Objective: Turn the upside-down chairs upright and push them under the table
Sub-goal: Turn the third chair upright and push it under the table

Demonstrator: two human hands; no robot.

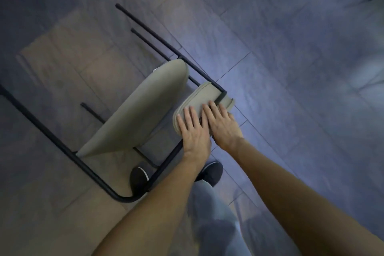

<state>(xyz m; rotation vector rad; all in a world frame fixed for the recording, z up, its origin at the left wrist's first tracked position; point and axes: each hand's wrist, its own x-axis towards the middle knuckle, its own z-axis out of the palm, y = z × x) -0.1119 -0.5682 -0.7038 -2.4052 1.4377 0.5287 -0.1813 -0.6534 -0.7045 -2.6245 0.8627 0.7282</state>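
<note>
The chair (133,110) stands tilted on the tiled floor (291,68), its black legs (149,33) pointing far-left and its beige backrest (203,100) near-right. Left hand (194,131) and right hand (223,124) lie flat, side by side on the backrest, fingers extended and spread, not curled around it. Dark shoes (209,172) stand just beside the frame

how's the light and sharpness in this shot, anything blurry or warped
Head view: dim, bluish light with a brighter patch on the floor tiles beside the chair; both hands, left hand and right hand, are fairly sharp; the bottom edge and corners smear; wide-angle bending curves the forearms and tile lines.
</note>
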